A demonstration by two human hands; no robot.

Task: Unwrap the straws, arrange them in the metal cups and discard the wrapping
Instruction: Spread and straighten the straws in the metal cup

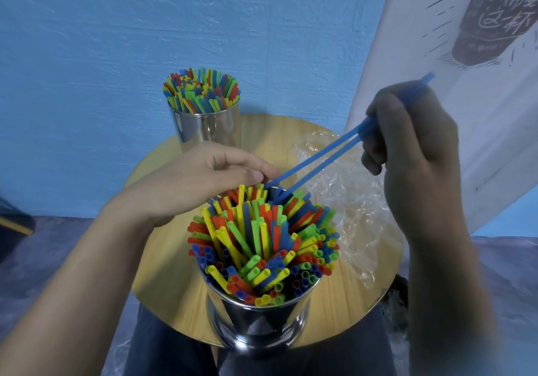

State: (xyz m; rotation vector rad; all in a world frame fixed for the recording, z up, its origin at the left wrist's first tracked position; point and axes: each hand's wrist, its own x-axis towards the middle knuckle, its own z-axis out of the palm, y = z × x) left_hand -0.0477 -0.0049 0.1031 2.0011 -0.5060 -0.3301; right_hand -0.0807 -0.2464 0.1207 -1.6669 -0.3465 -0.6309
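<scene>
Two metal cups stand on a small round wooden table [163, 274]. The near cup [256, 320] is packed with coloured straws [262, 244] that fan outward. The far cup [208, 128] is also full of straws. My right hand [413, 148] grips two blue straws [317, 163] by their upper ends; their lower tips dip into the far side of the near cup. My left hand [203, 180] reaches over that cup, its fingertips touching the blue straws near the rim. Clear plastic wrapping [355, 207] lies crumpled on the table's right half.
A blue wall rises right behind the table. A white poster [465, 55] with dark print leans at the right, close to my right hand. My knees in dark trousers [174, 346] sit under the table's front edge.
</scene>
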